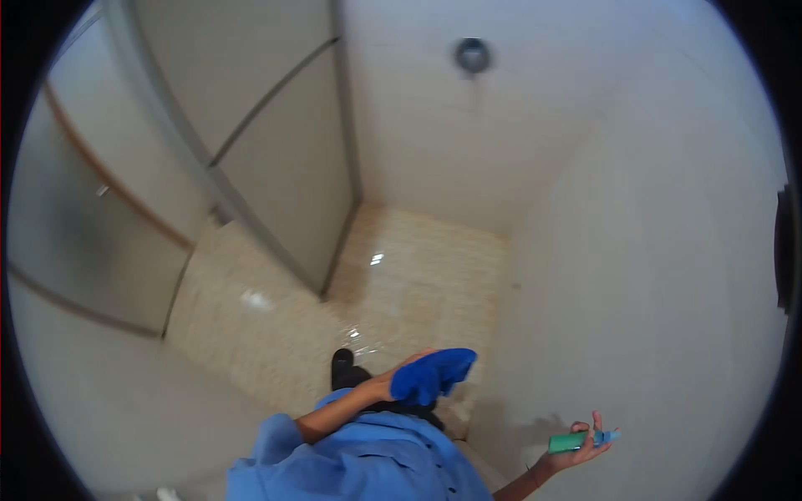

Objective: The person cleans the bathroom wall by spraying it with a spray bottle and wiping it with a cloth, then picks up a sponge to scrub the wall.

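Observation:
A bright blue cloth (pixel 433 376) hangs bunched from my left hand (pixel 401 367), covering most of its fingers. The arm reaches across the front of my blue shirt. On the other side, close to the pale wall, my right hand (pixel 588 447) is closed around a small green bottle (pixel 568 442) with a light blue top. The bottle lies on its side, its top pointing right. One finger of that hand sticks up beside the top. Blur hides the finer detail of the bottle.
Partition panels (pixel 280 150) with a grey frame stand ahead on the left. A frosted door (pixel 92 234) is at far left. The glossy beige tiled floor (pixel 418 267) meets a smooth wall (pixel 635 275) on the right. A round dark fixture (pixel 473 56) is mounted on the far wall.

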`<state>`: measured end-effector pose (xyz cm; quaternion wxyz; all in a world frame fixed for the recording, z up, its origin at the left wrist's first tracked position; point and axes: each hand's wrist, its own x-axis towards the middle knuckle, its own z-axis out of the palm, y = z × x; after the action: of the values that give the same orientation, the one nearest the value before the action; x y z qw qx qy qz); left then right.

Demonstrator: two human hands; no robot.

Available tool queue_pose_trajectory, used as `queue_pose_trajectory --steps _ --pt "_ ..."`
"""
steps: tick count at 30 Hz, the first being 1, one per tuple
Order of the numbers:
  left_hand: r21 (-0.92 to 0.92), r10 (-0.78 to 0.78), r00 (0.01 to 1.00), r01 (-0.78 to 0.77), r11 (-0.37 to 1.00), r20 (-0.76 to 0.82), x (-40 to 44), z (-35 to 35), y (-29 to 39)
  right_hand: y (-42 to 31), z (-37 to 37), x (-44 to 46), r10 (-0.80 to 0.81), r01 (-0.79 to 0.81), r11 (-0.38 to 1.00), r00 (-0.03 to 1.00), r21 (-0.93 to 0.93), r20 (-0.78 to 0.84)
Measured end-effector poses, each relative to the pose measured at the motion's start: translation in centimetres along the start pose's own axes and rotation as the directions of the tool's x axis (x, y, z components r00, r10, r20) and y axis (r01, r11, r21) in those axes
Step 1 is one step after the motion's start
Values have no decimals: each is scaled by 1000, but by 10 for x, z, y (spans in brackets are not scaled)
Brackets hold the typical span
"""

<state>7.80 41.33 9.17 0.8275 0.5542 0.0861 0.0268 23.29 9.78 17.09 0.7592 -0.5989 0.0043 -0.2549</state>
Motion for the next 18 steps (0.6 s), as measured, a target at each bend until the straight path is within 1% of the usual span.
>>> queue_pose_trajectory --steps 1,2,3,4,5,6,7,8,9,10,11,12,13,14,15,16,17,18 --pt "-24 3 999 -4 1000 -41 -17 -10 2 13 11 -9 56 -57 998 996 16 64" --pt "-50 4 996 -8 999 -89 -36 -21 5 27 18 -18 183 -195 980 956 31 227" --pt "-78 1 992 -11 997 -123 -54 -33 7 33 34 -32 289 -319 948 881 20 374" --pt "-100 0 987 -16 995 -162 -74 -49 7 48 54 -54 296 -332 943 868 22 399" --pt "-123 7 979 -32 992 -202 -106 -70 5 54 76 -105 380 -318 925 788 -208 485" --pt "-146 7 971 -43 988 -240 -127 -88 9 53 105 -139 470 -259 868 702 -423 534" --pt "-166 5 960 -53 985 -282 -151 -105 10 45 131 -173 503 -189 846 595 -499 627" --pt "-178 -3 945 -58 982 -328 -182 -124 17 31 161 -221 536 -110 824 471 -556 701" --pt "-191 -8 928 -68 979 -372 -209 -140 24 34 182 -258 513 -2 833 381 -554 770" --pt "-197 -12 905 -80 977 -426 -234 -156 30 45 201 -296 492 109 838 271 -534 827" --pt "-189 -14 867 -92 978 -498 -257 -174 38 56 229 -345 434 124 879 194 -461 880" --pt "-164 0 827 -111 980 -562 -276 -187 43 61 251 -385 368 127 916 117 -381 922" --pt "-128 18 779 -125 984 -626 -295 -198 49 65 271 -416 385 80 919 24 -385 923" --pt "54 154 733 -158 986 -662 -309 -218 38 63 292 -450 403 30 915 -59 -402 913" --pt "236 286 671 -167 957 -684 -324 -238 27 59 310 -475 422 25 907 -73 -421 904" --pt "335 350 624 -146 931 -699 -338 -258 33 57 327 -495 443 -90 882 -182 -464 878" --pt "322 339 606 -142 936 -720 -351 -281 42 53 342 -516 450 -203 835 -279 -511 848" --pt "323 332 592 -126 938 -734 -361 -305 48 45 363 -543 474 -215 820 -262 -530 841"
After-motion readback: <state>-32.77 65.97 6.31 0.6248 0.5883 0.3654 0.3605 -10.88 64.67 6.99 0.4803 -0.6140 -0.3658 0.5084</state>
